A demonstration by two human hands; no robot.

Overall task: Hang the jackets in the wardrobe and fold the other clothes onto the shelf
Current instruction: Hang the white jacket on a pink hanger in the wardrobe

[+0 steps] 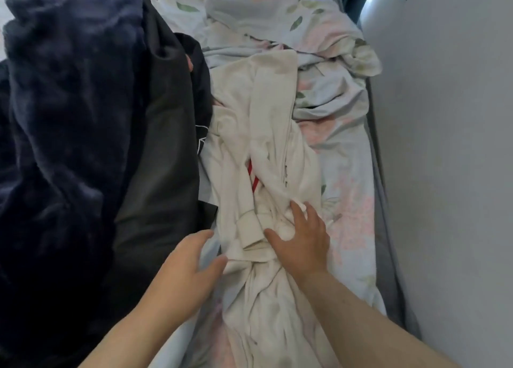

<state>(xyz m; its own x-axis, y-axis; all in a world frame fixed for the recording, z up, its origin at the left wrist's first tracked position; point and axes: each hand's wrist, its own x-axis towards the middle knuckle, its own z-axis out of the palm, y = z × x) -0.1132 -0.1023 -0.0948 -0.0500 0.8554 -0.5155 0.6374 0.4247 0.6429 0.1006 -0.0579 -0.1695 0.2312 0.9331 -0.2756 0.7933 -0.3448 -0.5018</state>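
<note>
Now: cream garment (277, 159) on bed (349, 201), hands (183, 270) (302, 240) touching.

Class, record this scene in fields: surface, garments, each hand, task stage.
surface: floral bed sheet
centre: cream garment, crumpled, red stripe showing
left side: navy fleece, black garment beside it
left hand: open, at cream garment's edge
right hand: open, resting on cream garment
stage: cream garment not yet folded
</note>
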